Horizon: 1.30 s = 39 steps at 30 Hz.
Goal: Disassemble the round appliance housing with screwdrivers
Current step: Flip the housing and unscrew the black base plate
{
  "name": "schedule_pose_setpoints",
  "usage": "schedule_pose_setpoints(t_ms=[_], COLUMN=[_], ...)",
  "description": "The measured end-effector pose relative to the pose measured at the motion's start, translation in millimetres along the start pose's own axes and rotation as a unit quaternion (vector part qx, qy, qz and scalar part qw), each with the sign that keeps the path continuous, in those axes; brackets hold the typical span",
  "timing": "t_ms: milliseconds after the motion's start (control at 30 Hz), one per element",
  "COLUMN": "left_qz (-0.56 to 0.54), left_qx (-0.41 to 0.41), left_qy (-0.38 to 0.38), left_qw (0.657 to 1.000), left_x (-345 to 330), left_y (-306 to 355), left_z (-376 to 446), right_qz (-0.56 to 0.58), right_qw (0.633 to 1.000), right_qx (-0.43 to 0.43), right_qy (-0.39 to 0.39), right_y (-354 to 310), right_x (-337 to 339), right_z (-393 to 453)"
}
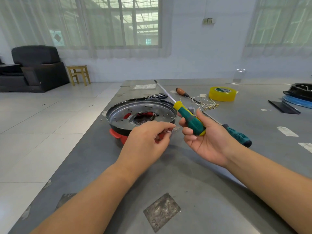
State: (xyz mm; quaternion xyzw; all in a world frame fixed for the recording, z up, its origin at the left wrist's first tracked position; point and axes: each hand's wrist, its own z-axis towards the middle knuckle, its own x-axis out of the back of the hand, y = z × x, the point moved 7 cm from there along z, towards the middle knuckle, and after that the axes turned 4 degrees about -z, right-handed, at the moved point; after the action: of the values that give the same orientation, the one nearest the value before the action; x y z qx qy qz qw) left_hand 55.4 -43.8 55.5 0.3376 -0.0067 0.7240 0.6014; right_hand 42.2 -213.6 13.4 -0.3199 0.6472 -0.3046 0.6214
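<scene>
Housing: the round appliance housing point(141, 115) sits in the middle of the frame on the grey table point(194, 191), metal pan face up over a red base that shows at its lower left edge.

How it will handle: you should expect a stiff, thin sheet-metal plate, probably light. The rim and the cut-out at the centre look sharp, so take hold at the outer rim or the red base, not at the hole (the smooth metal may slide on the table under torque).

Left hand: your left hand point(148, 141) is at the near right rim of the housing, fingers curled, pinching something small and pale at the fingertips; I cannot tell what it is.

Right hand: your right hand point(202, 137) is just right of the housing and clear of it, palm up, fingers loosely wrapped round the handle of the green and yellow screwdriver point(190, 119), whose long shaft points to the upper left, over the far rim.

Spare tools: a second green screwdriver point(237, 135) lies on the table just right of your right hand; a wooden-handled screwdriver point(183, 92) lies further back, near the yellow tape roll point(222, 93).

Judgement: brace the rim with your left hand before turning any screw.
</scene>
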Motion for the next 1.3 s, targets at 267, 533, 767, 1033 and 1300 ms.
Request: schedule_pose_setpoints(t_ms=[267,533,767,1033,1300], left_qz=[-0.049,-0.099,-0.115,-0.092,-0.126], left_qx=[0.076,0.101,0.126,0.144,0.183], left_qy=[-0.022,-0.040,-0.071,-0.079,-0.069], left_qw=[0.996,0.989,0.983,0.982,0.973], left_x=[-7.4,-10.2,-13.1,-10.8,-14.4], left_y=[-10.5,-15.5,-22.1,-16.6,-21.3], left_z=[-1.7,-4.1,-7.1,-4.6,-7.4], right_qz=[-0.178,-0.376,-0.421,-0.462,-0.537], right_qw=[0.982,0.920,0.898,0.873,0.814], right_qx=[0.056,0.107,0.125,0.154,0.216], right_qy=[0.032,0.034,0.022,0.016,0.042], right_y=[3.4,5.7,7.7,4.0,-3.2], right_x=[-3.0,2.1,0.7,-4.9,-12.0], right_z=[-4.6,-5.7,-5.2,-10.8,-17.4])
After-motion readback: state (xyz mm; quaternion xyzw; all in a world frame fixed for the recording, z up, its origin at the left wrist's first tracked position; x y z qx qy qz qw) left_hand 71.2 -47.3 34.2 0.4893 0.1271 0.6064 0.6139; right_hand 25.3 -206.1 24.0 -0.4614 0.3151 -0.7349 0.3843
